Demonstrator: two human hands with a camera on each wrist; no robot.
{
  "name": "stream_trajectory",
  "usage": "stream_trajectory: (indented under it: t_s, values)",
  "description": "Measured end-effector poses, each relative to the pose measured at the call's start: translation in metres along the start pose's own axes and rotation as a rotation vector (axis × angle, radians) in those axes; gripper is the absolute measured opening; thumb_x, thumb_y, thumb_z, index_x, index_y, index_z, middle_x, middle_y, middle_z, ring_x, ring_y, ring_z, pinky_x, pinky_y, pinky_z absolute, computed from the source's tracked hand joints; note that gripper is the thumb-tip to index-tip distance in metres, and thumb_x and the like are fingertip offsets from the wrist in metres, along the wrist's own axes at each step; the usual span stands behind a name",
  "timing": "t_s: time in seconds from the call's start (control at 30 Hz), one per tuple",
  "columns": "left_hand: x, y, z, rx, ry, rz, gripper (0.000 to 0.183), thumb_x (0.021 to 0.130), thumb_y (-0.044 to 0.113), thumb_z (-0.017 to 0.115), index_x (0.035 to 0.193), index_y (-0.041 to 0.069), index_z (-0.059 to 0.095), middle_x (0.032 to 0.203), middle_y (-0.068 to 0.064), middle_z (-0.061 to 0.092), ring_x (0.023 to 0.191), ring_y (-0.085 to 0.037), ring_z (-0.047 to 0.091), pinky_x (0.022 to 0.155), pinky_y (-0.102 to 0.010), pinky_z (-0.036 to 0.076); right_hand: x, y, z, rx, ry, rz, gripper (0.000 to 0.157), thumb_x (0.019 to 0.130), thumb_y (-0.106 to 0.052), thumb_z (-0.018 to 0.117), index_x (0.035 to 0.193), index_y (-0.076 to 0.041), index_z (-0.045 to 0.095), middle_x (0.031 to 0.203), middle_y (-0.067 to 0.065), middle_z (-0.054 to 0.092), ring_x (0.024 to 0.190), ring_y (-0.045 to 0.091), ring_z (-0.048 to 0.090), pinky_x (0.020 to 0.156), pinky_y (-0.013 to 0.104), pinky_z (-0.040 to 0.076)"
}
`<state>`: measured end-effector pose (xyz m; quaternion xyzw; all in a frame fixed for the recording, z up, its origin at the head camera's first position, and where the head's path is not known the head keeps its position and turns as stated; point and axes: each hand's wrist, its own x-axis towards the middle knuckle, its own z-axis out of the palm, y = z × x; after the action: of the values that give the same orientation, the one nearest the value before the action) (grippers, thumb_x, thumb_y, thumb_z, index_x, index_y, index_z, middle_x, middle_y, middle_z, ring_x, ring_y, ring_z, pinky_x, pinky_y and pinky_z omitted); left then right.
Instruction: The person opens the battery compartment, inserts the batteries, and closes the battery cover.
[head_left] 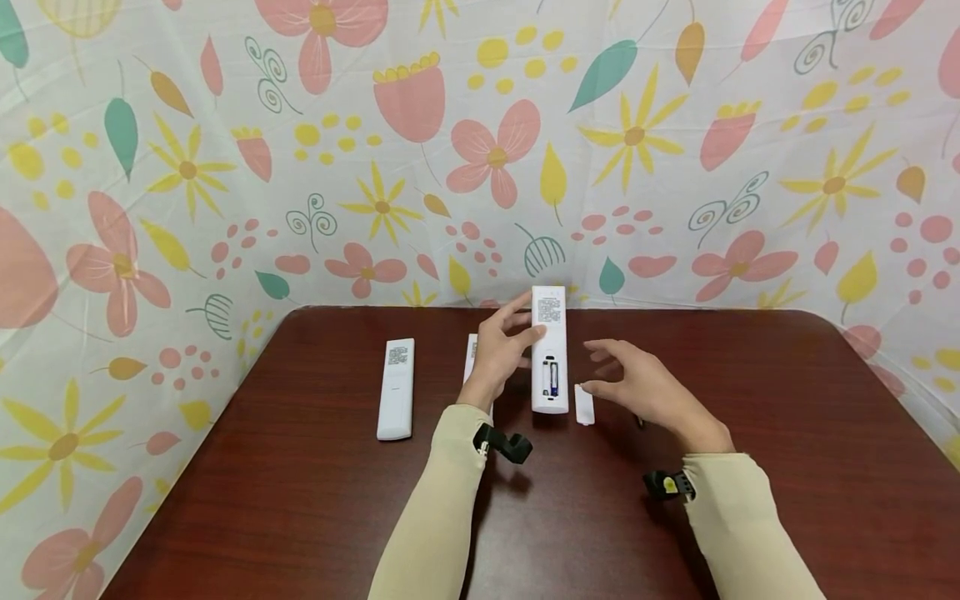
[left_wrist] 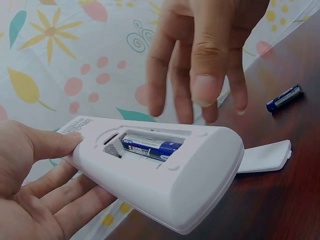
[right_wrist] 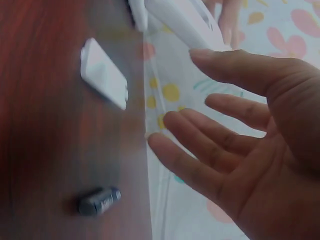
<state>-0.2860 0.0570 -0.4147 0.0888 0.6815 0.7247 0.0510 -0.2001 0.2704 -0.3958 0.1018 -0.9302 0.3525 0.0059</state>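
Observation:
My left hand (head_left: 497, 346) grips a white remote control (head_left: 550, 333), thumb on its back and fingers beneath. The remote is tilted up off the table, its battery compartment uncovered. One blue battery (left_wrist: 150, 147) lies in that compartment; the slot beside it shows bare. To the right of the remote, my right hand (head_left: 648, 387) hovers with fingers spread and relaxed, holding nothing. Below its fingertips lies the white battery cover (head_left: 584, 405) on the table. A loose dark-blue battery (left_wrist: 285, 97) rests on the table too, mostly hidden by the right hand in the head view.
Another white remote (head_left: 395, 389) lies face down at the left on the dark wooden table (head_left: 300, 500). Partly covered by my left hand is a further white remote (head_left: 470, 354). A flowered cloth (head_left: 420, 208) hangs behind the table's far edge.

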Motion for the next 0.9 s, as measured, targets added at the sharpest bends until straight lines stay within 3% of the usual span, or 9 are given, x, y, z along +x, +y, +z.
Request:
stream_trajectory:
  t_s: [0.37,0.6,0.9]
  values:
    - [-0.001,0.002,0.000,0.001,-0.003,-0.002,0.057,0.097,0.004,0.078,0.145,0.033,0.068,0.121,-0.002,0.072,0.086,-0.024,0.076,0.063,-0.038,0.064,-0.008,0.025,-0.020,-0.086,-0.060,0.070,0.056,0.093,-0.019,0.084,0.135,0.010,0.061,0.121,0.026,0.069,0.105,0.039,0.069,0.090,0.057,0.057]
    - [-0.001,0.002,-0.001,0.003,-0.005,0.004,0.057,0.097,0.005,0.079,0.145,0.034,0.068,0.122,-0.002,0.072,0.086,-0.025,0.076,0.063,-0.039,0.064,-0.014,0.032,-0.029,-0.061,-0.128,0.168,0.036,0.096,-0.010,0.077,0.120,0.011,0.062,0.101,0.020,0.068,0.073,0.023,0.066,0.068,0.041,0.061]
    - [-0.001,0.001,-0.001,-0.012,-0.003,-0.004,0.058,0.097,0.004,0.079,0.145,0.034,0.068,0.121,-0.001,0.072,0.086,-0.025,0.076,0.063,-0.039,0.064,-0.017,0.039,-0.025,0.035,-0.206,0.303,0.025,0.099,-0.006,0.071,0.110,0.010,0.056,0.084,0.015,0.062,0.073,0.025,0.064,0.066,0.039,0.063]
